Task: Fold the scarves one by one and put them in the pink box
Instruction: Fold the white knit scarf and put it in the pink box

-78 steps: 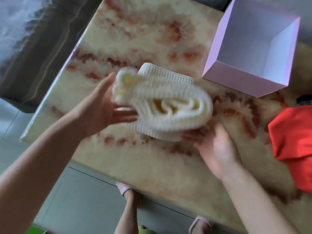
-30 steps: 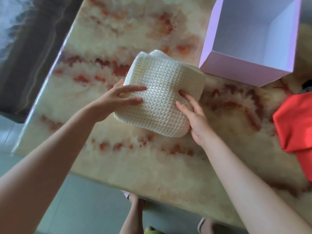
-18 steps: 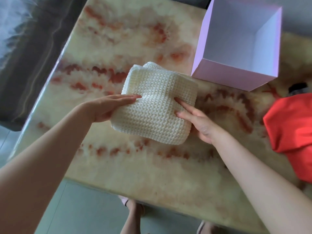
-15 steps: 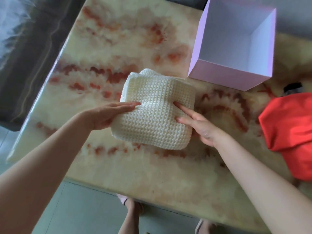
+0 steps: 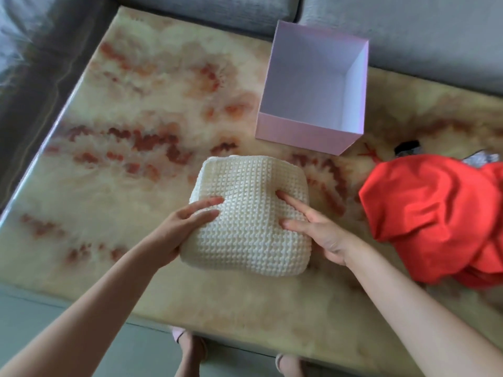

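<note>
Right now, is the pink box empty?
Empty: the pink box shows only bare walls and floor; the folded cream scarf lies outside it.

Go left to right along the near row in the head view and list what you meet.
left hand → folded cream knitted scarf → right hand → red scarf. The pink box is left out: it stands farther back, spanning scarf and right hand.
</note>
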Available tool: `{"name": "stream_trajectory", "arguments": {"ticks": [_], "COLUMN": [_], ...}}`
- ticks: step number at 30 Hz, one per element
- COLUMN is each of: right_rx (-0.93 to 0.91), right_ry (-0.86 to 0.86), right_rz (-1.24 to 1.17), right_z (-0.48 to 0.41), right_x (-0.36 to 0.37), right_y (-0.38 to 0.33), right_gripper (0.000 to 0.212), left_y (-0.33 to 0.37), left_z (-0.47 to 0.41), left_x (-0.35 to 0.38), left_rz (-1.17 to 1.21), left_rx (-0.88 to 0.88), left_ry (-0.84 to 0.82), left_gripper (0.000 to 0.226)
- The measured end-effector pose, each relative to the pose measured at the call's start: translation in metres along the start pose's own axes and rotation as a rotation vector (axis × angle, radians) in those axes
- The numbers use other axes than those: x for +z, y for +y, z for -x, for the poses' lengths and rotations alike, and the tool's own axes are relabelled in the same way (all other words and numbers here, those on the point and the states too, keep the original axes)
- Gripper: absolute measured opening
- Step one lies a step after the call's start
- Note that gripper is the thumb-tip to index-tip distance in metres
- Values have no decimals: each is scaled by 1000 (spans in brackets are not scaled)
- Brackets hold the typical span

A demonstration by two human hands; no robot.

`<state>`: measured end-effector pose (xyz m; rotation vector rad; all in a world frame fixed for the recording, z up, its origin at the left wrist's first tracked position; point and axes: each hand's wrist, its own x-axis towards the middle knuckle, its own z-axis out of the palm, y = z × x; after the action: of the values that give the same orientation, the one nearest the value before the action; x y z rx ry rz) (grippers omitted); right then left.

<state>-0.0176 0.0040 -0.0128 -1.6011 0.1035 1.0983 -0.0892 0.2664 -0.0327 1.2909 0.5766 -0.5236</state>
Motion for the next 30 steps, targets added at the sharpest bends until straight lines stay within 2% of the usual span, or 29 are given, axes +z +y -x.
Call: {"name": "stream_trajectory", "arguments": {"ticks": [3, 8, 11, 16, 19, 22, 24, 27, 28, 30], "right_rx": [-66, -251, -388, -449, -433, -424, -347, -169, -180, -329], "right_ry": [46, 90, 143, 313, 457, 572, 666, 699, 695, 715], "right_rz": [9, -2, 40, 58, 48, 66, 235, 719, 841, 984], "right_z": [21, 52, 44, -25, -74, -118, -144, -161, -161, -156], "right_x": [-24, -67, -99, -156, -179, -192, -194, -183, -179, -172], "right_y": [-25, -100, -155, -200, -194, -177, -158, -132, -128, -124], "right_gripper": [58, 53, 54, 51, 58, 56, 53, 36, 37, 51], "left_y": [35, 121, 180, 242, 244, 228, 210, 184, 179, 174], "left_z": [6, 14, -11, -106, -164, -209, -234, -249, -251, -256], "left_x": [33, 70, 85, 106, 116, 125, 130, 148, 152, 151], "left_rz": [-12, -17, -51, -160, -247, -343, -572, -1145, -1225, -1303], "left_rx": [93, 298, 430, 534, 566, 556, 479, 408, 418, 428], "left_ry": [60, 50, 42, 101, 180, 269, 336, 349, 348, 337], "left_gripper": [36, 34, 30, 25, 26, 27, 31, 49, 57, 72]}}
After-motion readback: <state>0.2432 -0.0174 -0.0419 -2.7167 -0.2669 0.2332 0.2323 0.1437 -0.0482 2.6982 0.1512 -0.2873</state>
